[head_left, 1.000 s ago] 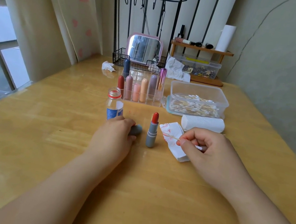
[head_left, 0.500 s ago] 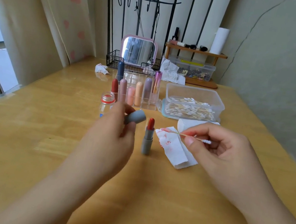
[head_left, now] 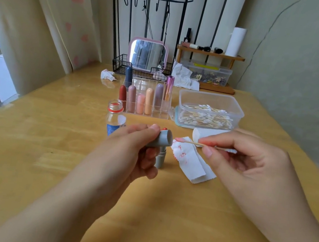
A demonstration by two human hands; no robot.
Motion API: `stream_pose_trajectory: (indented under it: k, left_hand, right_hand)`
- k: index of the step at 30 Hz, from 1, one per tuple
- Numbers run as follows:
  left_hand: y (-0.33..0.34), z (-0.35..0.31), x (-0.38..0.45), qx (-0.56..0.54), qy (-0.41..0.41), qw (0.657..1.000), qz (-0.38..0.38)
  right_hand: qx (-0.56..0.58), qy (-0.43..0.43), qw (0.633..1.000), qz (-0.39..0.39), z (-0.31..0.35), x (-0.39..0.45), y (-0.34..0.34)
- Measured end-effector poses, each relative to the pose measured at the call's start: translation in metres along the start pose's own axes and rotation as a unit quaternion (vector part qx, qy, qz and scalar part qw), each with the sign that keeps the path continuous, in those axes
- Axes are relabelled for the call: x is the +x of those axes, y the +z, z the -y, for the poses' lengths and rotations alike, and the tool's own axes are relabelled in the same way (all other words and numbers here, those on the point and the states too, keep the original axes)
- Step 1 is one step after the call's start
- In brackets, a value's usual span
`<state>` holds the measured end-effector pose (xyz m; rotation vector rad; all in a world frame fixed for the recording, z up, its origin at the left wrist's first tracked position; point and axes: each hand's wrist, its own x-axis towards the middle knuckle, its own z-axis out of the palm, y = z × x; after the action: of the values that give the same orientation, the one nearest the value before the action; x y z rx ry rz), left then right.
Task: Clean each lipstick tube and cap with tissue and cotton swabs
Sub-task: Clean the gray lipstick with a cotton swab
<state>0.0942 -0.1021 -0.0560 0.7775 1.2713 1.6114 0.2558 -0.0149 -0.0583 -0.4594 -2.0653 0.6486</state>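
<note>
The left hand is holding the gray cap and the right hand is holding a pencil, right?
Not quite. In the head view the right hand pinches a cotton swab, not a pencil; its tip is stained pink. The left hand does hold the gray cap.

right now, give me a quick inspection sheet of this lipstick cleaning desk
surface: wooden table.
job's things: grey cap; open grey lipstick tube standing behind it; stained tissue; cotton swab, red tip by the cap's mouth.
clutter: acrylic organiser of lipsticks, swab box, open bottle, crumpled tissues.
grippers: left hand grips cap; right hand pinches swab.
cables: nothing seen.
surroundings: mirror, wire rack, curtain.
</note>
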Motion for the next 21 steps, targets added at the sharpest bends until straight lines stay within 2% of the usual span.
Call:
stream_pose_trajectory:
  k: [3,8,10,14,16,19,21]
  left_hand:
    - [-0.001,0.0,-0.002,0.014,-0.02,1.0,0.02]
    - [-0.001,0.0,-0.003,0.024,-0.03,0.999,0.035]
    - [-0.001,-0.001,-0.002,0.016,-0.028,0.999,0.035]
    - [-0.001,0.001,0.0,0.001,-0.036,0.999,0.034]
    - [0.0,0.001,0.0,-0.005,-0.046,0.998,0.038]
    - [0.001,0.001,-0.001,-0.009,-0.056,0.997,0.045]
    - [0.001,0.0,-0.002,-0.015,-0.058,0.997,0.044]
  right_hand:
    - [-0.102,-0.068,0.992,-0.002,0.002,0.0,0.0]
    - [-0.176,-0.126,0.976,-0.001,0.004,-0.001,0.001]
    - [-0.201,-0.137,0.97,0.027,0.005,-0.002,0.002]
    - [-0.147,-0.127,0.978,0.079,0.009,-0.003,0.001]
    - [-0.122,-0.129,0.982,0.059,0.01,-0.003,-0.001]
    - [-0.159,-0.14,0.977,0.018,0.01,0.0,-0.001]
    - [-0.178,-0.144,0.973,0.023,0.01,-0.001,0.0]
